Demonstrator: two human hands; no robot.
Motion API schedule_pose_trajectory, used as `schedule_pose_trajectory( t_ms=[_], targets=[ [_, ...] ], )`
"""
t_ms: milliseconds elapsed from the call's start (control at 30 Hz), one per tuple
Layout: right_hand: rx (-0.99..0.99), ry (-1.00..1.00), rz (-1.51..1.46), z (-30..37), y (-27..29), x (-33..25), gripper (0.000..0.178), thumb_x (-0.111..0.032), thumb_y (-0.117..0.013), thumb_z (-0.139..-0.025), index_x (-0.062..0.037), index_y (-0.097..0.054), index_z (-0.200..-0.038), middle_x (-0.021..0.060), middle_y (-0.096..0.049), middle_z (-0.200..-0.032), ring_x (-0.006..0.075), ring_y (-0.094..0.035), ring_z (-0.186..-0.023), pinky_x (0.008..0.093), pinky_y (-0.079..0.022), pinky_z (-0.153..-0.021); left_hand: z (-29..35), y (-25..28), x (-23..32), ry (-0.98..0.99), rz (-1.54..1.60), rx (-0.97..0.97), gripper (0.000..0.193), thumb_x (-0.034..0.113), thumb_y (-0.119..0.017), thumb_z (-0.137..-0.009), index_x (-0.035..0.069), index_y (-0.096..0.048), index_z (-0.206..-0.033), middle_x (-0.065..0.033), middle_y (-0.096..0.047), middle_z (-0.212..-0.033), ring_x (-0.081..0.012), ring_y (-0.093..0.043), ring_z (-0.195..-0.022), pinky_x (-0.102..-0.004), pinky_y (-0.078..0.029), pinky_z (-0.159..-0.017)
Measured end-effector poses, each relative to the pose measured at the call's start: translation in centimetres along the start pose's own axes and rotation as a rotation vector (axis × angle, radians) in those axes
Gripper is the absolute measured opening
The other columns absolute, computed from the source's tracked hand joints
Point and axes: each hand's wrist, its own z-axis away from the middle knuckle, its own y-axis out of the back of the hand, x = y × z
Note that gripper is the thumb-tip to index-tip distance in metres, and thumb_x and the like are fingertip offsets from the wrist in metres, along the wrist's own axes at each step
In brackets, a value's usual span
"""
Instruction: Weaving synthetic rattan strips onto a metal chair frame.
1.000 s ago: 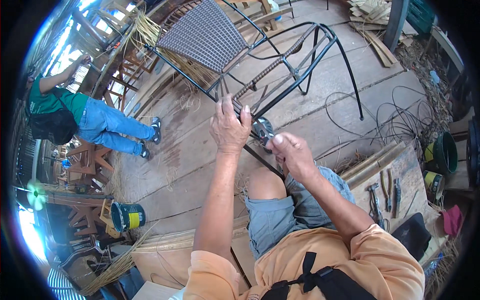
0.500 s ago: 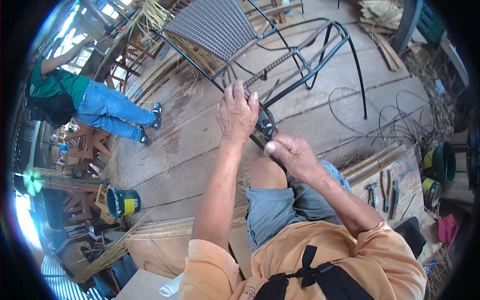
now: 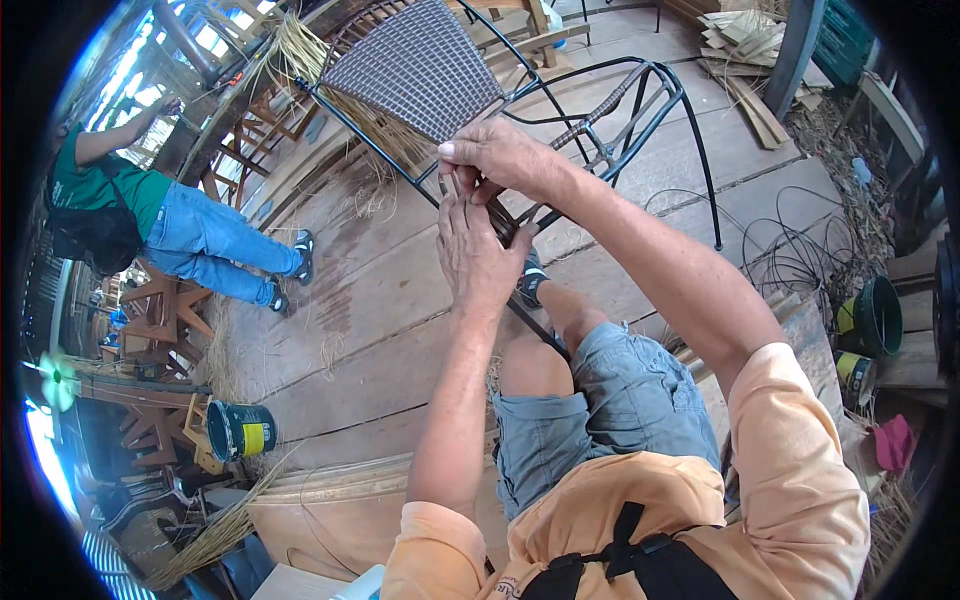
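Note:
A dark metal chair frame (image 3: 680,85) stands tilted in front of me, with a woven panel (image 3: 415,70) of grey-brown strips on it. My left hand (image 3: 480,250) is closed around a bar of the frame just below the panel, its thumb to the right. Directly above it, my right hand (image 3: 500,160) reaches across with thumb and fingers pinched together at a thin weaving strip (image 3: 444,184), mostly hidden by the fingers. Wrapped strip (image 3: 600,105) covers part of another bar to the right.
At the left stands a person (image 3: 180,215) in a green shirt and jeans, turned away. A dark bucket (image 3: 240,430) sits lower left, another bucket (image 3: 870,315) at the right. Loose coiled strips (image 3: 795,245) lie on the plank floor (image 3: 370,330). Wood scraps (image 3: 745,45) are piled far right.
My right hand has moved up and left from near my knee to above my left hand. The left hand has shifted slightly lower on the bar. The view has turned a little.

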Motion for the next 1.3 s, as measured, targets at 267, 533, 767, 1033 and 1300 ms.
schedule_pose_trajectory(
  t_ms=[267,533,767,1033,1300],
  targets=[
    [0.011,0.053,-0.105,-0.1,1.1,1.5,0.026,-0.026,-0.052,-0.091,-0.0015,-0.06,-0.084,0.0008,-0.053,-0.065,0.0099,-0.053,-0.059,0.0237,-0.049,-0.053,0.3,-1.5,-0.8,-0.025,-0.011,0.217,0.066,0.028,-0.075,-0.065,-0.001,-0.042,-0.115,-0.0164,-0.045,-0.118,-0.0345,-0.042,-0.115,-0.0453,-0.034,-0.096],
    [0.086,0.065,-0.297,0.7,1.4,2.3,0.025,-0.024,-0.051,-0.09,-0.0017,-0.06,-0.081,0.0016,-0.053,-0.066,0.0104,-0.053,-0.057,0.0228,-0.048,-0.055,0.5,-1.6,-0.9,-0.125,-0.116,0.239,0.038,0.026,-0.073,-0.068,0.015,-0.058,-0.102,-0.0123,-0.043,-0.122,-0.0307,-0.041,-0.115,-0.0434,-0.037,-0.091],
    [0.163,0.016,0.064,3.8,4.5,0.4,0.031,-0.028,-0.055,-0.089,0.0019,-0.062,-0.084,0.0026,-0.057,-0.071,0.0096,-0.053,-0.063,0.0221,-0.045,-0.057,0.2,-1.3,-0.5,-0.094,-0.169,0.117,0.021,0.027,-0.067,-0.073,0.016,-0.068,-0.091,-0.0098,-0.042,-0.13,-0.0328,-0.039,-0.117,-0.0457,-0.036,-0.091],
    [1.064,0.661,1.44,13.0,15.3,0.5,0.017,-0.015,-0.058,-0.084,-0.003,-0.061,-0.095,0.0139,-0.061,-0.096,0.0315,-0.059,-0.087,0.0378,-0.047,-0.075,-0.7,0.4,0.8,0.033,-0.197,-0.111,0.022,0.025,-0.059,-0.082,0.01,-0.067,-0.097,-0.0123,-0.038,-0.135,-0.0382,-0.033,-0.123,-0.0499,-0.032,-0.097],
    [0.321,-0.136,-0.552,10.7,0.0,15.1,0.02,-0.004,-0.048,-0.085,-0.0029,-0.058,-0.103,0.0058,-0.061,-0.094,0.0198,-0.06,-0.088,0.0304,-0.049,-0.073,-0.7,0.1,0.3,-0.031,-0.108,-0.186,0.02,0.019,-0.059,-0.08,0.007,-0.066,-0.094,-0.0149,-0.036,-0.136,-0.0411,-0.031,-0.123,-0.0516,-0.033,-0.096]
  ],
)
